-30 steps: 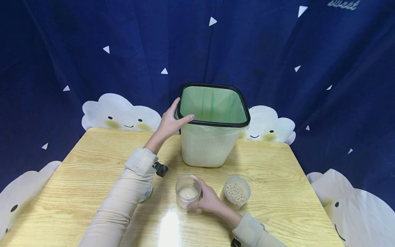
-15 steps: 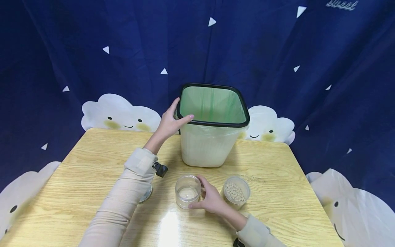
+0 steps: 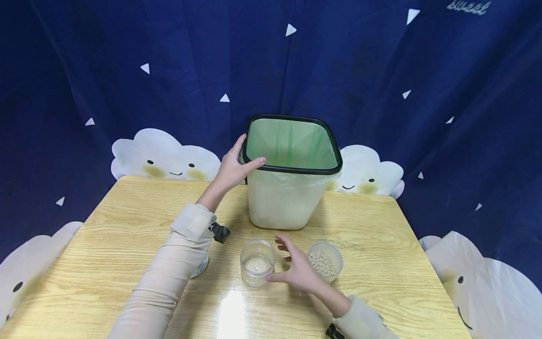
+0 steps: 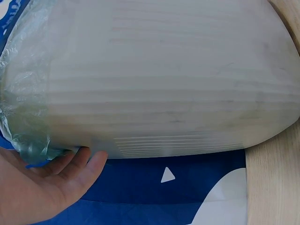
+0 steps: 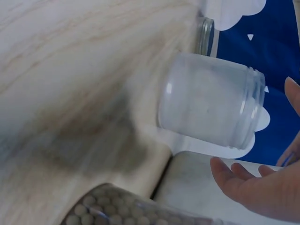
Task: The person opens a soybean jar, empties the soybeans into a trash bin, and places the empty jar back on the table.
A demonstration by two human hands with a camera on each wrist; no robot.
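Note:
A white trash bin (image 3: 279, 200) with a black rim and a green liner stands upright at the back of the table. My left hand (image 3: 230, 170) grips its rim at the left corner, thumb over the top and fingers along the outer side (image 4: 70, 173). An uncapped clear plastic jar (image 3: 257, 263) stands in front of the bin and looks empty. Just right of it, my right hand (image 3: 299, 270) holds nothing, its thumb and fingers spread apart near the jar. Beside that hand is a second clear jar (image 3: 325, 260) full of small pale balls, partly covered by the hand.
A round silver lid (image 3: 201, 267) lies left of the clear jar, partly hidden under my left sleeve. The wooden table (image 3: 368, 235) ends at the back against a dark blue curtain (image 3: 186, 56) with white clouds and triangles.
My right hand has let go of the clear jar and moved right, toward the jar of balls, its fingers spreading. The left hand and the bin have stayed in place.

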